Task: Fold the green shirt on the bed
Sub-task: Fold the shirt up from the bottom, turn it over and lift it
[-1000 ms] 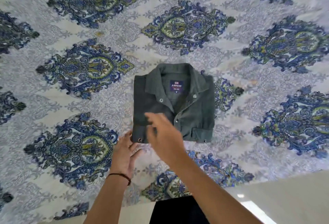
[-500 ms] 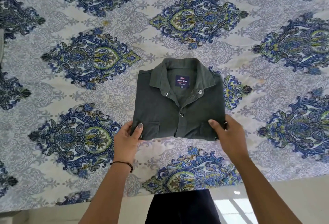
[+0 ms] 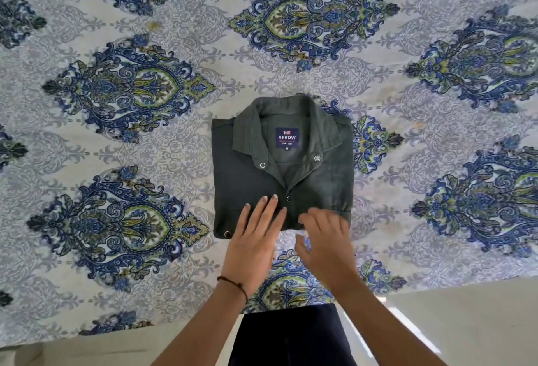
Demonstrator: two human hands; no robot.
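The dark green shirt (image 3: 247, 179) lies folded into a neat rectangle on the bed, collar up and away from me, a blue ARROW label showing inside the collar. My left hand (image 3: 256, 237) rests flat with fingers spread on the shirt's near edge, left of the button line. My right hand (image 3: 326, 240) hovers over the near right corner, fingers loosely curled and blurred, holding nothing. A thin dark band circles my left wrist.
The bed sheet (image 3: 145, 147) is white with large blue and green paisley medallions and spreads all around the shirt. The bed's near edge runs across the bottom, with pale floor (image 3: 465, 322) beyond it and my dark trousers (image 3: 291, 336) below.
Both hands have let go of the shirt's near corners and moved inward toward its middle. The left now lies flat on the cloth; the right is in motion.
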